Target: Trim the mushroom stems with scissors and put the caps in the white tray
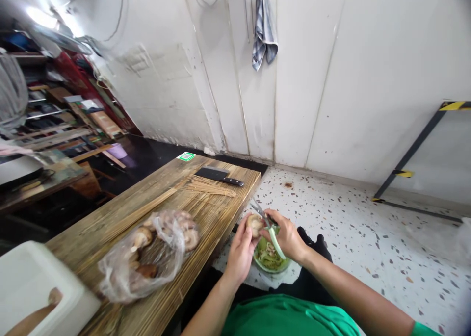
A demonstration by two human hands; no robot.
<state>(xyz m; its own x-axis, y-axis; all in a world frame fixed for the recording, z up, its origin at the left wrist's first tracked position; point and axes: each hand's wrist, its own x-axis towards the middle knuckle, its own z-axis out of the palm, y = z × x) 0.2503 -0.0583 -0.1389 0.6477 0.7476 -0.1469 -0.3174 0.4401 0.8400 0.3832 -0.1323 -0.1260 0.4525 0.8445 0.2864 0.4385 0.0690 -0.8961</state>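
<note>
My left hand (241, 250) is closed round a brown mushroom (254, 223), holding it up over a green bowl (271, 261) of trimmings on the floor. My right hand (285, 235) grips scissors (265, 219) with pale green handles, and the blades touch the mushroom. To the left, a clear plastic bag of mushrooms (154, 250) lies on the wooden table (121, 213).
A cleaver (218, 175) and a bundle of bamboo skewers (209, 188) lie at the table's far end. A white foam box (37, 289) stands at the near left corner. Speckled floor spreads to the right; a checked towel (264, 29) hangs on the wall.
</note>
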